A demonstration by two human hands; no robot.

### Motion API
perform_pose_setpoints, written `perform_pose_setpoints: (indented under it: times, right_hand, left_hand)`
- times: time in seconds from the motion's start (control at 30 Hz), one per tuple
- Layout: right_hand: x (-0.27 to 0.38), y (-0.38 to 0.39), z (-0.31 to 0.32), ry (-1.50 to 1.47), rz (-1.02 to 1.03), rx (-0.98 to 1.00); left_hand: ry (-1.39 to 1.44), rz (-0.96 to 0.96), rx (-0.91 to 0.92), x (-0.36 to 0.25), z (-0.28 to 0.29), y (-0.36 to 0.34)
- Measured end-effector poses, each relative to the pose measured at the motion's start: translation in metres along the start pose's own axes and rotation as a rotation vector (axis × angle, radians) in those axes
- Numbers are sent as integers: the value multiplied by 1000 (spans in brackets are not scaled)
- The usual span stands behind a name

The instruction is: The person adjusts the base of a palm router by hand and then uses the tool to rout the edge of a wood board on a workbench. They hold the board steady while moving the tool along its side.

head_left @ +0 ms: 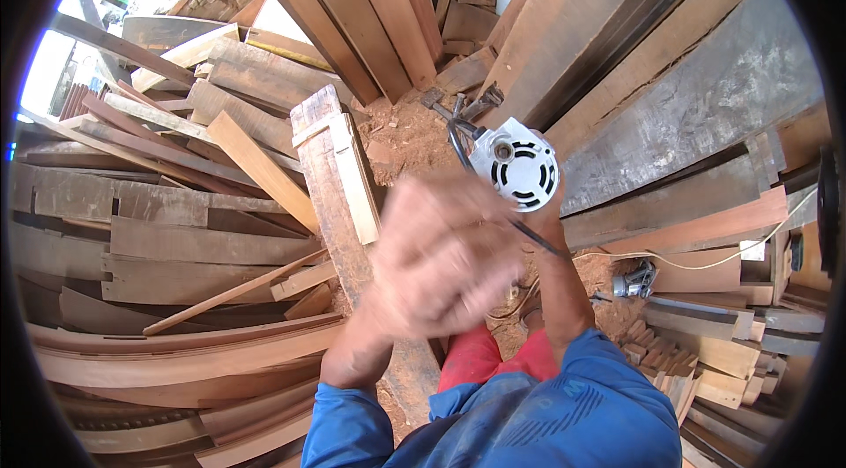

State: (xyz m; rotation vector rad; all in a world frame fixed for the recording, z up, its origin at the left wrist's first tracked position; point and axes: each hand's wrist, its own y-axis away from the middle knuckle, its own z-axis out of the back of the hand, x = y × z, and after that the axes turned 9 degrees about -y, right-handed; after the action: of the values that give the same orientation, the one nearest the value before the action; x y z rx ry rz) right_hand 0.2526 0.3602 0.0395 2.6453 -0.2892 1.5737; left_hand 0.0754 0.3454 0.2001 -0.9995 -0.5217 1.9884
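Observation:
My right hand [553,214], mostly hidden behind it, grips a power tool with a round light-grey slotted end [529,189]. A black cord [545,239] runs across its lower side, and another dark cord loops by its upper left. Close in front, my left hand [445,261] is raised and smeared by motion. Its fingers look curled, but I cannot make out whether anything is in them. Left of both hands, a long worn wooden plank [324,151] carries a narrow pale wood strip [357,190].
Stacked boards [207,243] fill the left side. Tall planks [352,14] lean at the back, wide boards [687,115] at the right. Sawdust [397,137] covers the ground. Another grey power tool [633,280] lies right, near a pale cord [696,267] and small wood offcuts [656,358].

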Motion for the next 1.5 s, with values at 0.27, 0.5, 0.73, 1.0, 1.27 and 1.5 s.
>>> perform_pose_setpoints:
  times: [0.27, 0.5, 0.73, 1.0, 1.27, 1.5]
  right_hand:
    - [-1, 8, -18, 398, 368, 177]
    - [-1, 5, -24, 280, 32, 251]
    - [-34, -8, -25, 231, 153, 360]
    - [-54, -20, -28, 667, 361, 257]
    - [-59, -28, -50, 757, 605, 313]
    - [-87, -24, -44, 764, 302, 350]
  left_hand:
    - [-151, 109, 415, 44, 21, -22]
    - [-3, 128, 296, 82, 11, -9]
    - [-73, 226, 218, 90, 4, 13]
    - [278, 411, 228, 129, 19, 40]
    - [86, 383, 445, 155, 31, 26]
    - [12, 413, 430, 169, 31, 38]
